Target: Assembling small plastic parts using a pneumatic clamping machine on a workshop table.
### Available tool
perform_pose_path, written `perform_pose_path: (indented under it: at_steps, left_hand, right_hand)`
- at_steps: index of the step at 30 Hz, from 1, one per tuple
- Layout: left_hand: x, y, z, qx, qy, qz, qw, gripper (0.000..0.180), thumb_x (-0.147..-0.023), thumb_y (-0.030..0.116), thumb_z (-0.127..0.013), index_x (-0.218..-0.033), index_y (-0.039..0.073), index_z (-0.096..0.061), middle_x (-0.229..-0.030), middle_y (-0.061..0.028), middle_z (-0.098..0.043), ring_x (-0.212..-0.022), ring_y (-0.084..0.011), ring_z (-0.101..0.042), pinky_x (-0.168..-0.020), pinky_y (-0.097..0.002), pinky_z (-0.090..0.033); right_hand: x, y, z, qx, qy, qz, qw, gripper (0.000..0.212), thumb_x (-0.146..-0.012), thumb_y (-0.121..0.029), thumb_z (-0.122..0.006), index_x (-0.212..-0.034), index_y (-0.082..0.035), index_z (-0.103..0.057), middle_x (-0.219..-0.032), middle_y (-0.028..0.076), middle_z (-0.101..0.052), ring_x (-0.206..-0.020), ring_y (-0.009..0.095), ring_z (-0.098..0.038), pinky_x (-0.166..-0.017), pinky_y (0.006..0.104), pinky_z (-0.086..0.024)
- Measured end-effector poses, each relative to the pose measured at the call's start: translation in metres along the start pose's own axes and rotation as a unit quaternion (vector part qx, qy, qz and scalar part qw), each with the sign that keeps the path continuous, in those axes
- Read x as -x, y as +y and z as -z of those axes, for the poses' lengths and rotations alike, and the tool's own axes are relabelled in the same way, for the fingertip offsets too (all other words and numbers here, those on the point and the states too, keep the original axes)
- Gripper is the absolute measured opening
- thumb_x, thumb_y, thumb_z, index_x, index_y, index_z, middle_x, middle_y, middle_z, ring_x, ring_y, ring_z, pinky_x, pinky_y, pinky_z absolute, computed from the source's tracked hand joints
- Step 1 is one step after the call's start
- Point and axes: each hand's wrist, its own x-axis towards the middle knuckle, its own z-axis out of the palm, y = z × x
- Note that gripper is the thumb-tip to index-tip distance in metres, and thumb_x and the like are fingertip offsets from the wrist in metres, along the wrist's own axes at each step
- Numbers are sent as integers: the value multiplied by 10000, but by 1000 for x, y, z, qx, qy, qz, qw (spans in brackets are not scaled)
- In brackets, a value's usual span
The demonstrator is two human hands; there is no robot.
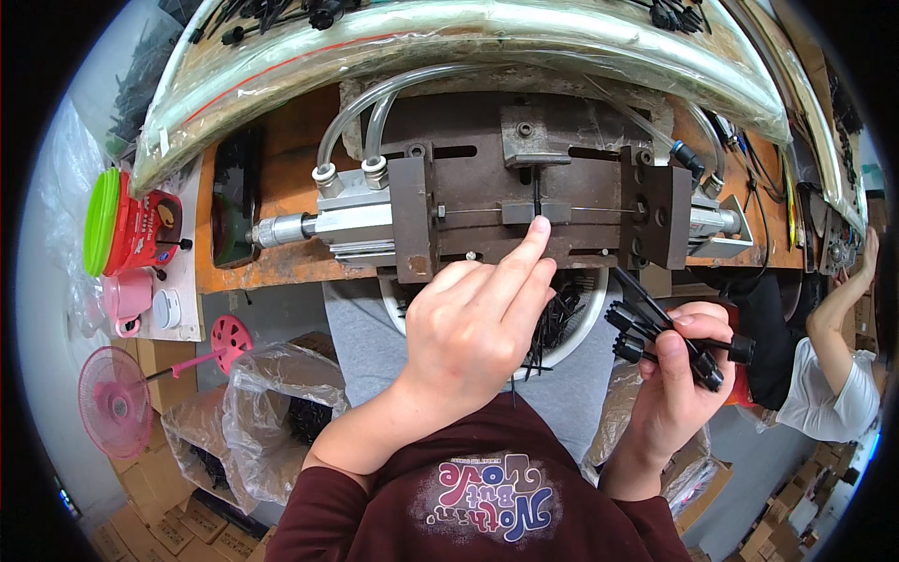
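My left hand reaches over a brown metal bench fixture. Its index finger is stretched out, and the tip touches a small grey block at the fixture's middle, where a thin black piece stands upright in the picture. The left thumb is hidden. To the right and lower, my right hand is closed around a bunch of black plastic stems with toothed, crown-like ends. A white basket with many thin black pieces rests at my lap, partly covered by the left hand.
Silver air cylinders with clear hoses flank the fixture. A plastic-wrapped shelf edge runs behind. At left are a red tub, a pink fan and plastic-lined bins. Another person sits at right.
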Motion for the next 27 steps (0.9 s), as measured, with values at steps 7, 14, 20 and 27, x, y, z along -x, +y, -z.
perform_pose_path:
  at_steps: [7,14,20,27]
  left_hand:
    - [0,3,2,-11,-17,21,1000,258,-699,133,-806,-927,47,-719,-1160,-91,-702,-645,-163,-643,-604,-261,-487]
    - [1,14,15,262,-19,82,962,367,-666,117,-878,-982,29,-714,-1086,-127,-709,-703,-132,-665,-606,-243,-535]
    - [-1,28,23,391,-23,79,917,387,-660,61,-883,-999,-6,-709,-956,-131,-701,-797,-190,-674,-654,-271,-557]
    - [2,23,22,395,-35,79,914,335,-656,-7,-819,-975,9,-719,-928,-119,-700,-827,-231,-680,-694,-303,-553]
  right_hand:
    - [3,5,4,189,4,144,971,252,-740,64,-787,-939,10,-643,-918,120,-617,-658,132,-582,-499,219,-482]
    - [-1,8,-5,379,-47,335,861,350,-705,84,-822,-1009,-10,-675,-945,114,-659,-775,215,-662,-641,309,-540]
    - [1,19,-9,348,-130,362,855,346,-903,-243,-669,-1103,39,-673,-1027,165,-668,-762,253,-677,-612,320,-544]
    - [2,30,-6,325,-144,389,850,370,-943,-288,-619,-1096,41,-688,-1033,168,-665,-688,228,-651,-558,302,-519]
